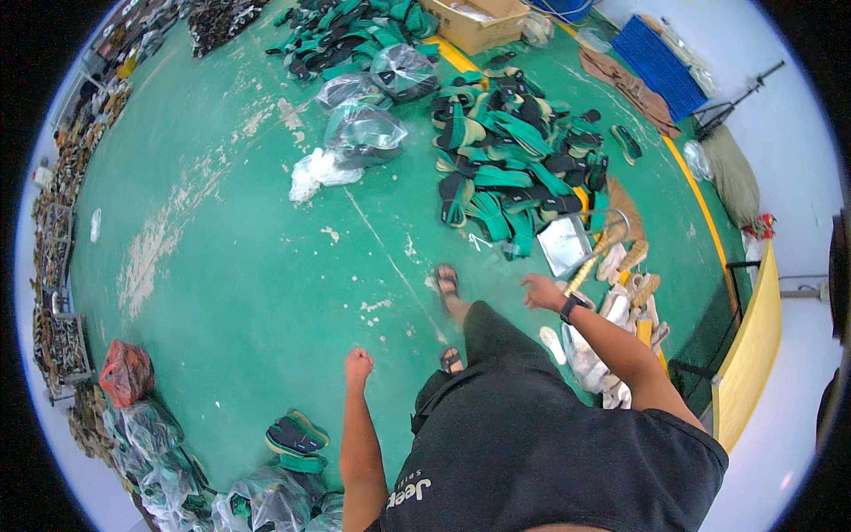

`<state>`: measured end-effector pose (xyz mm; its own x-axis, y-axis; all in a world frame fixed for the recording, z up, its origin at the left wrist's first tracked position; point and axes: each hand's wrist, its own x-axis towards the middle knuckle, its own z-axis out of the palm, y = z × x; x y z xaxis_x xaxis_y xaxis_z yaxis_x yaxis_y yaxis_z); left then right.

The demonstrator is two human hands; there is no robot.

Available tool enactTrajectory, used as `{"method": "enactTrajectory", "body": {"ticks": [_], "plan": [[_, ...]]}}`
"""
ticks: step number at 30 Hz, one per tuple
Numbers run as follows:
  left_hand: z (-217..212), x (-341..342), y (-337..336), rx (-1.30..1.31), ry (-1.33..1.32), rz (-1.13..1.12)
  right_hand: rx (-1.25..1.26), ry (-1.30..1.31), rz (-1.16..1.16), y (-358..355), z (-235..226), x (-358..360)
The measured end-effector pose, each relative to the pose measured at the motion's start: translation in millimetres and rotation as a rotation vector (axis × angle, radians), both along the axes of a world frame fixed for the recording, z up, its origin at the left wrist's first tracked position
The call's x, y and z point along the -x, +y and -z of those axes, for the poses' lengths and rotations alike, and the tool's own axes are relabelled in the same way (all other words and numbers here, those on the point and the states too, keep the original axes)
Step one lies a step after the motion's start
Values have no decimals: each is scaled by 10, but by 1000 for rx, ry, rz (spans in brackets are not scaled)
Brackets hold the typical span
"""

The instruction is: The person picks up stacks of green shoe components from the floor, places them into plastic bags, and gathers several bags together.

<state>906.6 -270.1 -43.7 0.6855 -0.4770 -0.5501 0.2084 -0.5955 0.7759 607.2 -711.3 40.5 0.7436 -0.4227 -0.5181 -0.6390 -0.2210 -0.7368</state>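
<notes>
My left hand (358,364) hangs over the green floor, its fingers curled in with nothing visible in them. Farther to the right is my right hand (540,292), fingers loosely bent and apart, also without anything in it; a dark watch (574,307) is on that wrist. Closest to this hand is a metal dustpan (564,246) with a looped handle, beside a brown cloth or sack (628,213). Just beyond lies a big heap of green and black shoe soles (514,168). Pale soles or shoe pieces (620,306) are strewn to the right.
Clear plastic bags (365,129) stand ahead, with another heap of soles (341,40) and a cardboard box (476,25) behind. Blue crates (658,66) lean at the right wall. A yellow board (749,346) stands right. Bagged soles (155,443) and loaded racks (58,257) line the left.
</notes>
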Motion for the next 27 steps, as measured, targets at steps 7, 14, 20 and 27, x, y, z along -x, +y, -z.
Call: {"method": "enactTrajectory", "body": {"ticks": [7,14,20,27], "plan": [[6,-1627,-709,-212,288,-133,357,-328,-282,-891,644,-2754],[-254,-3036,-1397,-275,342,-226,461,89,-289,-1616,572,-4810],[211,-4649,-2490,-308,56,81,568,-2,-543,-2704,663,-6093],[515,-6635,-4161,-96,-250,-26,366,183,-38,-3324,189,-7304]]}}
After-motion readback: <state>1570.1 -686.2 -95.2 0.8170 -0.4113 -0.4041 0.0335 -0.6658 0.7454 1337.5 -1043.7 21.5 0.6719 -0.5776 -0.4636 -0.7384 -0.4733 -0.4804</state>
